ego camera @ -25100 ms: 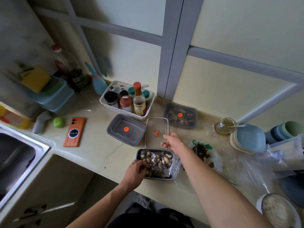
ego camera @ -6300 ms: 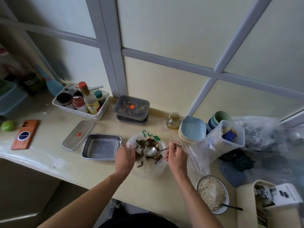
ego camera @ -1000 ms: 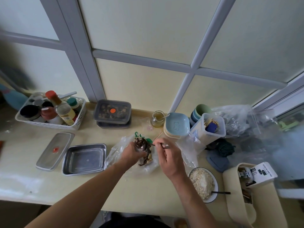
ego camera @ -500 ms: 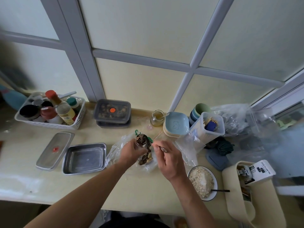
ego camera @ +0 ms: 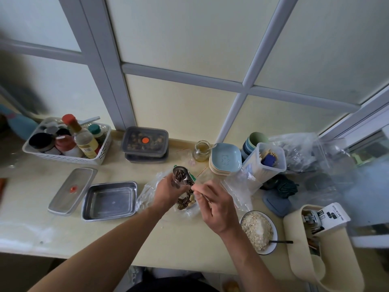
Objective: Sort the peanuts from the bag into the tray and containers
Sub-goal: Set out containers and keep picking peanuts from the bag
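**A:** Where is the bag?

**B:** At the centre of the counter (ego camera: pixel 189 245) — a clear plastic bag (ego camera: pixel 148 189), crumpled, lying between the two hands. Pale peanuts (ego camera: pixel 191 199) sit inside it among dark striped seeds (ego camera: pixel 182 202).

**A:** And the hands?

**B:** The left hand (ego camera: pixel 168 192) has its fingers curled into the plastic at the bag's mouth. The right hand (ego camera: pixel 214 205) pinches the thin handle of a metal spoon (ego camera: pixel 186 174). The bowl of the spoon is raised at twelve o'clock from the left hand and loaded with more dark seeds. Whether the left fingertips touch the spoon's bowl, I cannot tell.

**A:** The tray?

**B:** At nine o'clock from the bag and just beside it, a steel tray (ego camera: pixel 88 207) with its bare metal floor showing. Its lid (ego camera: pixel 71 189), with an orange dot, lies farther out at nine.

**A:** Containers?

**B:** Two grey containers (ego camera: pixel 134 135) stacked at eleven o'clock, against the wall; the top one is lidded, with an orange dot, and something mottled shows through.

**A:** What else?

**B:** A white basket (ego camera: pixel 63 158) of bottles at ten o'clock. A small glass jar (ego camera: pixel 201 151) at one o'clock, then a stack of blue dishes (ego camera: pixel 226 159) and a clear tub (ego camera: pixel 265 165) at two. A bowl (ego camera: pixel 257 230) of pale flakes at four o'clock, near the right wrist — a dark handle sticks out of it.
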`<action>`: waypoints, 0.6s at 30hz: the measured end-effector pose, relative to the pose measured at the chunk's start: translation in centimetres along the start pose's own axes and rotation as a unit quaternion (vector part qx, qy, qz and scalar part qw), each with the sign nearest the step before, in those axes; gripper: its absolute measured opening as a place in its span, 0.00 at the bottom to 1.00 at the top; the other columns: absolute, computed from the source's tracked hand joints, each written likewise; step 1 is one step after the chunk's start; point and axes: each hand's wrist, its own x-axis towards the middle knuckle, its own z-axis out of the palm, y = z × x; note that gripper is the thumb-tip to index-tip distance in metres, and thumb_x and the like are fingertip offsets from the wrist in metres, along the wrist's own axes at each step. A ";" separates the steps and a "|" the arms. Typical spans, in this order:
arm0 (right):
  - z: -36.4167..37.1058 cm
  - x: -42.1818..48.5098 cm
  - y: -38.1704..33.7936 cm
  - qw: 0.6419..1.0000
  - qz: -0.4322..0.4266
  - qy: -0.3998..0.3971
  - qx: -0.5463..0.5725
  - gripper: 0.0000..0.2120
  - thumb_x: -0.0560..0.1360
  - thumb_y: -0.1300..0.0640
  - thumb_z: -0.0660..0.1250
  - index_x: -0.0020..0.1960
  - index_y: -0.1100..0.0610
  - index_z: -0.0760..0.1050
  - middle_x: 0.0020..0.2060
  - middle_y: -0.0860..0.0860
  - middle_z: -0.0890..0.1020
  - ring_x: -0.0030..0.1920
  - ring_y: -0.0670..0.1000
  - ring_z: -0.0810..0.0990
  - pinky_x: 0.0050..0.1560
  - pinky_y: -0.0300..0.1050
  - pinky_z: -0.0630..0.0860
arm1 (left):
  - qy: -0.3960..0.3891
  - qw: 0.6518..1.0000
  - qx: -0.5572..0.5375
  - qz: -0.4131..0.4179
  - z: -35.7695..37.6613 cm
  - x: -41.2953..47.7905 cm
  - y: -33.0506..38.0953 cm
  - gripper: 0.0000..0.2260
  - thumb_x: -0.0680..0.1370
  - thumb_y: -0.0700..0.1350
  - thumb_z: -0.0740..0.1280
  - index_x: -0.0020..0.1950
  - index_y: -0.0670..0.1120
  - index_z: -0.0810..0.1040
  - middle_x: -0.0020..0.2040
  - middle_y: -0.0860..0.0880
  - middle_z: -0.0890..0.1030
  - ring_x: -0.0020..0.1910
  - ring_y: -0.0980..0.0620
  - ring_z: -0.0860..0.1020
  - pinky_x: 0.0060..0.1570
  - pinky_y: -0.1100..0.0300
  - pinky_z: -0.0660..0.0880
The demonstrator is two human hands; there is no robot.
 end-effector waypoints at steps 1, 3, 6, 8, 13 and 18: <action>0.0 0.0 0.0 1.000 -0.004 0.000 -0.001 0.10 0.84 0.56 0.63 0.54 0.58 0.82 0.43 0.51 0.78 0.38 0.52 0.77 0.38 0.50 0.77 | 0.002 1.000 -0.001 0.004 -0.1 -0.1 0.1 0.12 0.71 0.50 0.78 0.46 0.50 0.77 0.37 0.55 0.81 0.36 0.57 0.78 0.35 0.63 0.70; 0.0 -0.1 -0.1 1.000 -0.011 0.004 -0.001 0.10 0.84 0.56 0.63 0.54 0.58 0.82 0.43 0.51 0.77 0.38 0.52 0.77 0.38 0.50 0.77 | 0.010 1.000 -0.001 0.009 -0.2 -0.2 0.1 0.12 0.71 0.51 0.78 0.47 0.49 0.78 0.39 0.55 0.82 0.38 0.57 0.79 0.36 0.62 0.72; -0.1 -0.2 0.0 1.000 -0.002 0.004 0.011 0.12 0.85 0.54 0.61 0.54 0.58 0.82 0.44 0.51 0.78 0.39 0.52 0.77 0.38 0.50 0.77 | 0.017 1.000 0.001 0.011 -0.3 -0.3 -0.3 0.13 0.71 0.53 0.78 0.49 0.49 0.79 0.40 0.55 0.82 0.40 0.56 0.80 0.39 0.60 0.74; -0.1 -0.3 0.0 1.000 0.005 0.000 0.018 0.14 0.85 0.53 0.60 0.54 0.58 0.82 0.44 0.50 0.77 0.39 0.51 0.77 0.39 0.49 0.77 | 0.017 1.000 -0.003 0.016 -0.4 -0.3 -0.5 0.15 0.70 0.56 0.77 0.49 0.51 0.79 0.40 0.55 0.83 0.40 0.57 0.81 0.39 0.59 0.76; -0.1 -0.5 0.2 1.000 -0.004 0.001 0.021 0.13 0.85 0.53 0.60 0.55 0.57 0.82 0.44 0.50 0.77 0.38 0.50 0.76 0.38 0.48 0.76 | 0.020 1.000 0.010 0.016 -0.5 -0.5 -0.2 0.15 0.72 0.51 0.78 0.41 0.54 0.72 0.37 0.55 0.79 0.35 0.57 0.76 0.34 0.62 0.68; 0.1 -0.7 0.5 0.998 0.025 0.032 0.044 0.14 0.86 0.54 0.59 0.56 0.59 0.82 0.45 0.50 0.79 0.41 0.50 0.79 0.41 0.43 0.78 | 0.025 0.999 0.024 0.006 -0.6 0.0 -0.7 0.12 0.73 0.54 0.76 0.42 0.50 0.75 0.39 0.53 0.80 0.39 0.55 0.77 0.36 0.60 0.70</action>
